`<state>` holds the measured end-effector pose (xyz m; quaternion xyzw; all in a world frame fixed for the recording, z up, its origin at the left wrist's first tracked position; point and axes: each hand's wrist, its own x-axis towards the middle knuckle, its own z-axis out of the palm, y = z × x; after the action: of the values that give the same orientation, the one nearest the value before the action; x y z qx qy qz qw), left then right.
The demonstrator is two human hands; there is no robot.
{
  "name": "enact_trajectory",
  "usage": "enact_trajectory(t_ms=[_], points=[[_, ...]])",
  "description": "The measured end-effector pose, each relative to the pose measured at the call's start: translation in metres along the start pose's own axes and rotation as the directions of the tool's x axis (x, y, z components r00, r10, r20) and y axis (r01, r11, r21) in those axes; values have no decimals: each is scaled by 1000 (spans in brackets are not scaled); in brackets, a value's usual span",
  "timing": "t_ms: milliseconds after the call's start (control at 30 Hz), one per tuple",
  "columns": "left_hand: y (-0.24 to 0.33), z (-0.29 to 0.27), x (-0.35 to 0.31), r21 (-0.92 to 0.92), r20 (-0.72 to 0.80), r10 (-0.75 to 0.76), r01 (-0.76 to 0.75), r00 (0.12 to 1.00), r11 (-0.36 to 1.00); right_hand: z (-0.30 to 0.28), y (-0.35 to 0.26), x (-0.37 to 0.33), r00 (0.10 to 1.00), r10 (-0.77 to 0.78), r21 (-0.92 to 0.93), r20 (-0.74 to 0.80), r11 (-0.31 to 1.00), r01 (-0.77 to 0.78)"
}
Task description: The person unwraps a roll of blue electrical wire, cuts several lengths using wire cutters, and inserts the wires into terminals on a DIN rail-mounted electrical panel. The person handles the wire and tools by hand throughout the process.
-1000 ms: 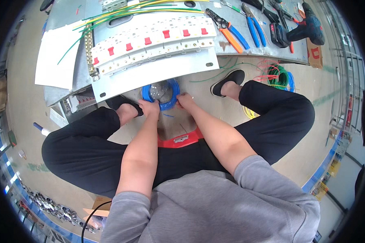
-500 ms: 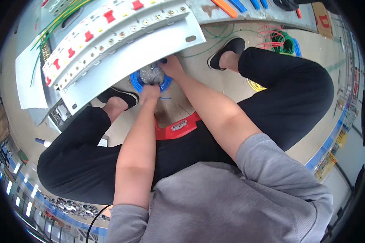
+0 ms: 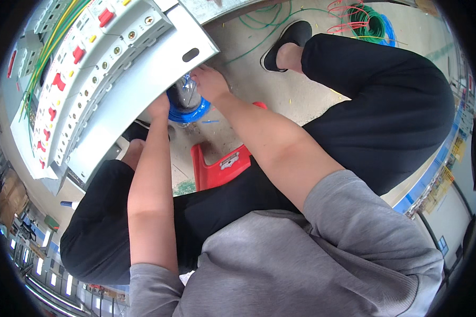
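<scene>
A coil of blue wire with clear plastic wrap in its middle lies below the edge of a metal panel. My right hand is at the far right side of the coil, its fingers curled in at the plastic. What they pinch, if anything, is too small to make out. At the coil's left side is my left hand, its fingers hidden under the panel edge. On the metal panel above stands a row of white circuit breakers with red levers.
Green and yellow wires run along the breakers. Between my legs is a red plastic stool. Green, red and blue wire coils lie on the floor at the far right. A short blue wire piece lies near the coil.
My left hand has moved from the coil's near side to its left, under the panel edge. The dark thing at my right hand no longer shows. The view has shifted, bringing the panel closer.
</scene>
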<state>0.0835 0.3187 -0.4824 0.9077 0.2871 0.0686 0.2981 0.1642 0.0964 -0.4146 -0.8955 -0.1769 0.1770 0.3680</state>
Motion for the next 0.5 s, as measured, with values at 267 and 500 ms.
enact_trajectory(t_ms=[267,500], points=[[36,-5,-1,-69,159,-52,63,986,996,-3,7,28,980,-114,-280,163,947,156],[78,-40,-15,53,291,-62,49,955,997,-9,22,65,885,-348,-305,308,846,439]])
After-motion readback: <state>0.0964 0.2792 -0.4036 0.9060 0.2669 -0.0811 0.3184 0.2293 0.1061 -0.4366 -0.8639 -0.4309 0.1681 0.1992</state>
